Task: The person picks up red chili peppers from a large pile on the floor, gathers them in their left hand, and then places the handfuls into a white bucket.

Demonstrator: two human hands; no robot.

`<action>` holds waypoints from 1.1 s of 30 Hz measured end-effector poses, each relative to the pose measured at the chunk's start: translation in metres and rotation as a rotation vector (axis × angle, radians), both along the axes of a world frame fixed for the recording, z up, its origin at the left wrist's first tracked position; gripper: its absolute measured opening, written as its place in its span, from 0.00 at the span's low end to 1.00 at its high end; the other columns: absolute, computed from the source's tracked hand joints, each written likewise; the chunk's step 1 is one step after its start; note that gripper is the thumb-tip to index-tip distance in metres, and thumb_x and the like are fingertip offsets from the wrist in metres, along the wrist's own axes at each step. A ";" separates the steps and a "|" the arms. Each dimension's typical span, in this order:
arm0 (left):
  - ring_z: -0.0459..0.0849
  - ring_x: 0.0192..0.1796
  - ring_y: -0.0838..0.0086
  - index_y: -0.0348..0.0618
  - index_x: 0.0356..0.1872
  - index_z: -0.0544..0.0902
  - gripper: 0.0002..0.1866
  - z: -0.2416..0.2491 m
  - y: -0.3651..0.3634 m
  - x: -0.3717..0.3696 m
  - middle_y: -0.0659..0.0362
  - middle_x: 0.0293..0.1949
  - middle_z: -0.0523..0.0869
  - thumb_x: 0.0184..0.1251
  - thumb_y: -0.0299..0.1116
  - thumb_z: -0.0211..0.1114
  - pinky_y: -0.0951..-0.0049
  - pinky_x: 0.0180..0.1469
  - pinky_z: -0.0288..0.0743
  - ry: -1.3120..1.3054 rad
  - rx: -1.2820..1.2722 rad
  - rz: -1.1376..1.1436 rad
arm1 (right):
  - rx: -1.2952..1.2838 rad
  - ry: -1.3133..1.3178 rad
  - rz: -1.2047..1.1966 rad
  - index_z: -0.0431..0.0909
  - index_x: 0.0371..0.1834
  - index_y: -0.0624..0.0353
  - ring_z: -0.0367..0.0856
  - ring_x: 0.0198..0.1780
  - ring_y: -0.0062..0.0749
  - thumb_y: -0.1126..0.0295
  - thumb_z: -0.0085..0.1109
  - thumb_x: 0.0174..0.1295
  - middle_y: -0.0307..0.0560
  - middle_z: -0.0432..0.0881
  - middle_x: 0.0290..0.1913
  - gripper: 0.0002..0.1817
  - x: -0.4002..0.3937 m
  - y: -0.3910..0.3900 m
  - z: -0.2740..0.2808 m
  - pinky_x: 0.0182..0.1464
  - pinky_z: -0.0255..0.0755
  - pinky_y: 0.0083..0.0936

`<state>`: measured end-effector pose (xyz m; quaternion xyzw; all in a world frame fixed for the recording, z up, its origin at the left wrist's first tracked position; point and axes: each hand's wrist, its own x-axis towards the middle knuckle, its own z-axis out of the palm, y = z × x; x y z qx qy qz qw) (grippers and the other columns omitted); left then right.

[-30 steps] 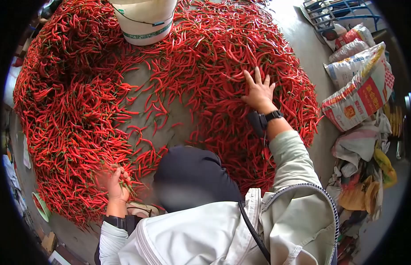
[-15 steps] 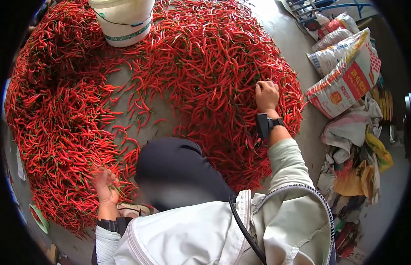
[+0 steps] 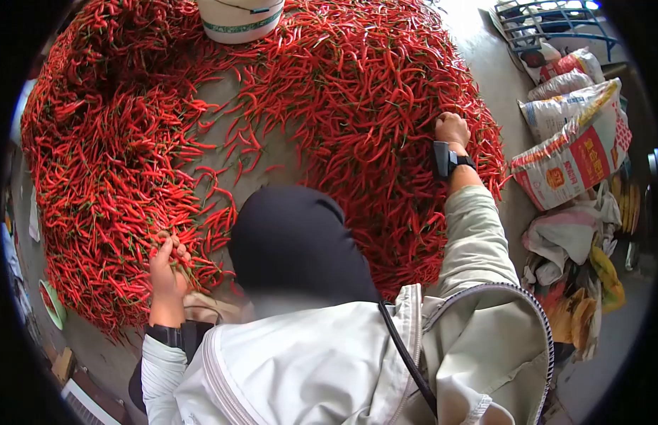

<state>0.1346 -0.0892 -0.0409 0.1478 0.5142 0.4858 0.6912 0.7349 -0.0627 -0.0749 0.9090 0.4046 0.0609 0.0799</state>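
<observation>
Red chili peppers (image 3: 123, 205) with green stems lie heaped around me. At the lower left of the heap, my left hand (image 3: 169, 265) has its fingers curled in against the thumb. Chilies lie right behind and beside these fingers, and what they hold is too small to make out. My right hand (image 3: 453, 129) is a closed fist on the right part of the heap, its back toward me. Its fingertips are hidden, so anything inside it does not show. A dark watch-like device (image 3: 445, 160) is strapped on the right wrist.
A white bucket (image 3: 242, 28) stands among the chilies at the top. Printed sacks (image 3: 573, 163) lean at the right, near a blue metal rack (image 3: 555, 21). A green bowl (image 3: 53, 304) sits at the far left. My dark-clothed knee (image 3: 293, 234) is in the middle.
The view has shifted, so the bucket and sacks sit higher and farther right. My left hand's fingers have curled in; it was blurred before. My right hand stays closed at the heap's right side.
</observation>
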 end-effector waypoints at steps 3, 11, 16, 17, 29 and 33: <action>0.72 0.29 0.78 0.48 0.41 0.73 0.07 0.006 0.006 -0.001 0.62 0.30 0.75 0.64 0.27 0.54 0.77 0.29 0.68 -0.015 0.010 0.027 | 0.165 0.171 0.000 0.79 0.36 0.55 0.77 0.47 0.41 0.64 0.48 0.57 0.48 0.80 0.42 0.12 -0.006 -0.013 0.001 0.47 0.70 0.40; 0.72 0.28 0.78 0.48 0.42 0.72 0.07 0.040 0.013 0.003 0.62 0.30 0.74 0.64 0.28 0.56 0.77 0.29 0.67 -0.134 0.145 -0.117 | 0.324 0.680 0.356 0.77 0.34 0.57 0.79 0.35 0.46 0.71 0.54 0.54 0.53 0.80 0.31 0.06 -0.089 -0.031 0.006 0.38 0.72 0.36; 0.69 0.29 0.79 0.49 0.43 0.72 0.08 0.064 -0.007 -0.026 0.64 0.31 0.73 0.64 0.28 0.55 0.78 0.30 0.65 -0.153 0.142 -0.050 | -0.079 0.280 0.571 0.77 0.38 0.51 0.77 0.44 0.45 0.71 0.51 0.54 0.48 0.80 0.38 0.09 -0.126 0.017 -0.009 0.44 0.72 0.37; 0.69 0.29 0.79 0.49 0.43 0.72 0.08 0.069 -0.011 -0.033 0.64 0.31 0.73 0.64 0.28 0.55 0.78 0.30 0.65 -0.150 0.139 -0.022 | -0.251 0.178 0.633 0.77 0.37 0.51 0.77 0.46 0.43 0.70 0.52 0.53 0.47 0.80 0.40 0.09 -0.132 0.025 -0.011 0.45 0.72 0.36; 0.71 0.28 0.79 0.48 0.43 0.71 0.09 0.112 0.005 -0.076 0.63 0.30 0.72 0.62 0.30 0.58 0.78 0.31 0.67 -0.306 0.177 0.046 | -0.043 0.567 1.236 0.79 0.28 0.61 0.76 0.26 0.37 0.69 0.60 0.52 0.48 0.77 0.25 0.07 -0.228 0.111 0.074 0.33 0.71 0.31; 0.74 0.26 0.76 0.45 0.40 0.71 0.10 0.116 0.021 -0.084 0.60 0.28 0.75 0.59 0.27 0.61 0.78 0.30 0.67 -0.347 0.214 0.054 | -0.267 0.936 0.885 0.79 0.30 0.67 0.69 0.28 0.13 0.75 0.60 0.53 0.36 0.76 0.26 0.05 -0.340 0.143 0.164 0.31 0.66 0.17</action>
